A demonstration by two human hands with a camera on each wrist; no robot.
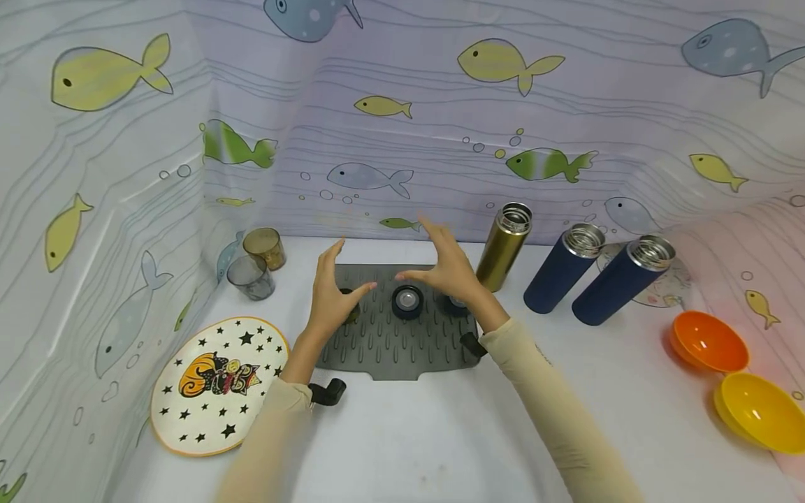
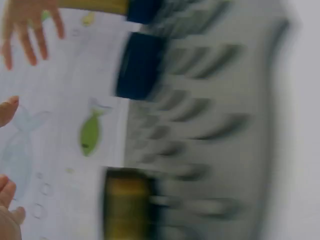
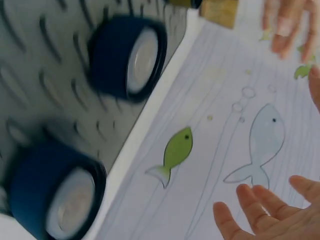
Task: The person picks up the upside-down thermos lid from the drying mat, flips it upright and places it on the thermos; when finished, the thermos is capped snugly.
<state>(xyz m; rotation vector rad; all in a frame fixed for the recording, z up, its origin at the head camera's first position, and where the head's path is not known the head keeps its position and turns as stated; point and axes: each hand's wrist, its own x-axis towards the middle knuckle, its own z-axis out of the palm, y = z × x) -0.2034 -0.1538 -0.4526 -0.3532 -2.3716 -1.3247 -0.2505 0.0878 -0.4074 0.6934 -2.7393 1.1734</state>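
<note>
Both hands hover over a grey ribbed mat, fingers spread and holding nothing. My left hand is at the mat's left part, overlapping a gold-and-black bottle lid in the head view. Toward the mat's right side is my right hand, its forearm partly covering a dark blue lid. Between the hands, another dark blue lid with a pale round centre rests on the mat. The right wrist view also shows my right hand apart from the lids.
Right of the mat stand a gold bottle and two blue bottles, all lidless. An orange bowl and yellow bowl lie farther right. At left are a grey tumbler, an amber tumbler and a star-patterned plate.
</note>
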